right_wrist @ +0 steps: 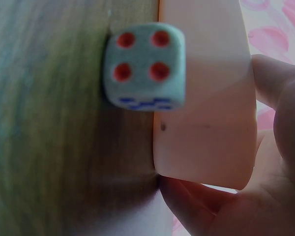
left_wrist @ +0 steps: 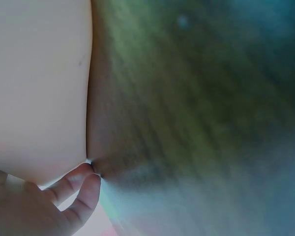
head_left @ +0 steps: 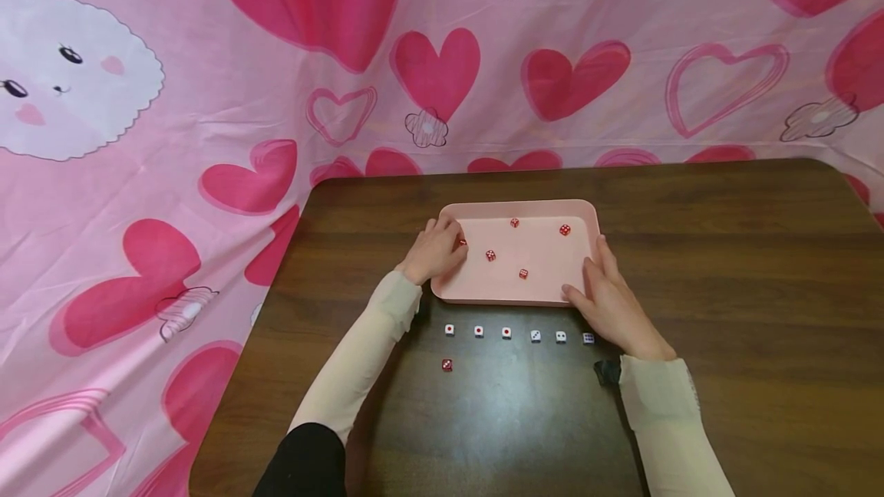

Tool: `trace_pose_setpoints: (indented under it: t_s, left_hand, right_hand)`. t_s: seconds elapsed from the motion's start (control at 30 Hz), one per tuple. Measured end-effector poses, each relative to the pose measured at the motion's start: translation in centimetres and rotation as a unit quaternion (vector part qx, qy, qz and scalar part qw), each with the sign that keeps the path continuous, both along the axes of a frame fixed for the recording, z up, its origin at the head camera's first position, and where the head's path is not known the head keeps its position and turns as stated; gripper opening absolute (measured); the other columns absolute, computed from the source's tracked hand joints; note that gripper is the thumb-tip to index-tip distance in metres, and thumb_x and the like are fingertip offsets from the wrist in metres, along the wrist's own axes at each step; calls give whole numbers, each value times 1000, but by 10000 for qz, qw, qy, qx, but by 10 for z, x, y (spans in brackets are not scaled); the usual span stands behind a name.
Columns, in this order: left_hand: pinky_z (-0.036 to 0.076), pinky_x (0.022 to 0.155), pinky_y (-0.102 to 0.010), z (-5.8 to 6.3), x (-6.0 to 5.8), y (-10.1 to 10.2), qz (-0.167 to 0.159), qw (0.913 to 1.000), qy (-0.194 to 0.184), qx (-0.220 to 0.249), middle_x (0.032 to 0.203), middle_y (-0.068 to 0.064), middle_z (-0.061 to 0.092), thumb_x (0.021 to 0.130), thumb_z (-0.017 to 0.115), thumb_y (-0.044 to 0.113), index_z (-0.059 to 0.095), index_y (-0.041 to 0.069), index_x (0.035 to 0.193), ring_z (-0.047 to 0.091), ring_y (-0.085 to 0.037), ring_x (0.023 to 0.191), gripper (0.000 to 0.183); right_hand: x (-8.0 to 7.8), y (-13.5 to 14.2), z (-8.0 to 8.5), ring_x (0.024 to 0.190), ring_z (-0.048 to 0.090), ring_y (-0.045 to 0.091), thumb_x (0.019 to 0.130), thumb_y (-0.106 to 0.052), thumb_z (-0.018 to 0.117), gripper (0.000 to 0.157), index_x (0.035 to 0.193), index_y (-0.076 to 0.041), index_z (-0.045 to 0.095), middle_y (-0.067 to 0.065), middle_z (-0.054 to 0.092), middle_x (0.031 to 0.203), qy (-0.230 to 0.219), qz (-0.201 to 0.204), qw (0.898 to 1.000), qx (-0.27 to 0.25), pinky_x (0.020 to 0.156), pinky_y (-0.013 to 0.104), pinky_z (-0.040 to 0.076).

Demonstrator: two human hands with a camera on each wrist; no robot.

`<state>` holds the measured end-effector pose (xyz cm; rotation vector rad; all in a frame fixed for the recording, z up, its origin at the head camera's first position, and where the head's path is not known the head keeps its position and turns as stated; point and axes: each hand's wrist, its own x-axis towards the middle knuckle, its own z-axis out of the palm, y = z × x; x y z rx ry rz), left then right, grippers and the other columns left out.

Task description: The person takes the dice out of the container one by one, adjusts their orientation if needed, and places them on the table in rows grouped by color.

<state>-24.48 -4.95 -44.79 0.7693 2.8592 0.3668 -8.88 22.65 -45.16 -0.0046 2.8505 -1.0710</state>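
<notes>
A shallow pink tray [head_left: 518, 297] lies on the wooden table. Several red dice are spread inside it, among them one red die [head_left: 490, 255] left of the middle and another [head_left: 565, 229] at the far right. My left hand [head_left: 435, 249] holds the tray's left end, thumb over the rim; a red die [head_left: 463, 241] lies close by its thumb, partly hidden. Around the right end my right hand [head_left: 615, 305] grips, thumb inside the front rim and fingers along the outer side. In the left wrist view, left fingertips [left_wrist: 91, 189] reach down at the tray's corner.
In front of the tray runs a row of several white dice, with one white die [right_wrist: 145, 66] close up in the right wrist view. A single red die [head_left: 447, 365] sits nearer on the table [head_left: 746, 274]. A pink heart-print cloth [head_left: 497, 14] hangs behind and left.
</notes>
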Motion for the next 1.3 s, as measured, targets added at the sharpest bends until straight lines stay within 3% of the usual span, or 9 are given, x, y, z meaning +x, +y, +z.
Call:
trace_pose_setpoints:
  t_s: [1.3]
  left_hand:
    - [46,83,-40,-3,4,-2,-207,9995,221,-37,121,-8,50,93,56,29,61,12,101,46,-25,99,20]
  right_hand:
    - [-4,0,-1,147,2,44,93,-28,61,76,146,13,24,15,-19,161,-37,2,10000,24,109,65,21]
